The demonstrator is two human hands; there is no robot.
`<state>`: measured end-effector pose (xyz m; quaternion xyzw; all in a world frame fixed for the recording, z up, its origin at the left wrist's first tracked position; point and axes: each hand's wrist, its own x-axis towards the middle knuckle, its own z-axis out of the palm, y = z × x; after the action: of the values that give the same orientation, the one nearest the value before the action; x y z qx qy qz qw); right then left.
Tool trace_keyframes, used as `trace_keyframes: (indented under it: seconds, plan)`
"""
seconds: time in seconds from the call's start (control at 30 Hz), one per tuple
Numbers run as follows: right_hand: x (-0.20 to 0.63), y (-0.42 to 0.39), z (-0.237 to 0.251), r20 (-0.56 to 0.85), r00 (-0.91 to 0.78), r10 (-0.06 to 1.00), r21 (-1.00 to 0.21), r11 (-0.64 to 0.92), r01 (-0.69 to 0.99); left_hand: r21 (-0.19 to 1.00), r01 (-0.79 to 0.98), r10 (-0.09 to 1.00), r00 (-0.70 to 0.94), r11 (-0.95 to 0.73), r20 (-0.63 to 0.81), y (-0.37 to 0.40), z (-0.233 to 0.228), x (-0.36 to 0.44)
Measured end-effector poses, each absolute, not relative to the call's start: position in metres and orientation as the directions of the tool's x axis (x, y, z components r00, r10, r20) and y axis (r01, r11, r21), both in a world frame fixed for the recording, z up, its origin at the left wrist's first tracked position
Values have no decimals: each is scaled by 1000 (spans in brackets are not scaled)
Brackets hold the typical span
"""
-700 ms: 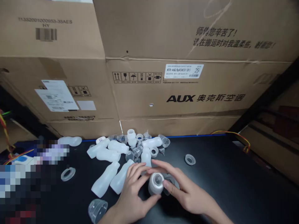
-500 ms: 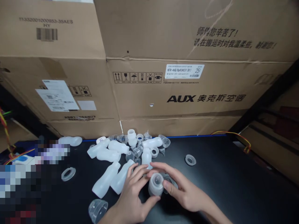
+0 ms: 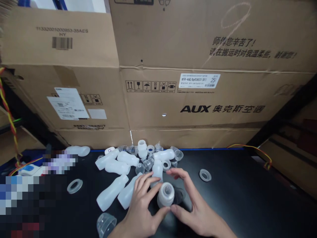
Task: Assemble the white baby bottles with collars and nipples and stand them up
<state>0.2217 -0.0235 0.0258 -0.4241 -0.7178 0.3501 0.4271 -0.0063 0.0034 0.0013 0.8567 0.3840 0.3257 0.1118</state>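
A translucent white baby bottle stands upright in front of me, seen from above, with a ring and clear nipple at its top. My left hand grips it from the left, fingers behind and thumb in front. On its right side my right hand is open, fingers spread apart from the bottle. The right thumb tip is close to the bottle's lower edge; whether it touches I cannot tell. Just beyond the hands lies another bottle. A clear dome cap rests left of my left wrist.
Several white bottles lie in a pile with clear caps and a ring. Single rings lie at the left and right. A large cardboard box walls off the back of the black table.
My right hand has loosened from the bottle's top, its fingers spreading away to the right. The left hand keeps its hold. The camera view has shifted slightly.
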Motion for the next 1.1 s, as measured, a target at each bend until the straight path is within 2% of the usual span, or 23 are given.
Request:
trace_keyframes:
  seconds: [0.27, 0.37, 0.5, 0.67, 1.1]
  plan:
    - [219, -21, 22, 380, -224, 898, -835, 437, 335, 457, 592, 748, 503, -663, 433, 2, 2, -6]
    - [217, -22, 21, 454, -158, 877, -789, 478, 387, 460, 591, 749, 508, -663, 426, 3, 1, -7]
    - [217, -22, 22, 456, -165, 874, -765, 480, 429, 459, 595, 752, 503, -659, 427, 3, 0, -7]
    - [220, -20, 25, 500, -265, 824, -640, 558, 529, 449, 610, 757, 500, -653, 421, 4, 0, -6]
    - [217, -23, 22, 484, -203, 851, -725, 520, 451, 427, 625, 755, 497, -653, 428, 5, -1, -7]
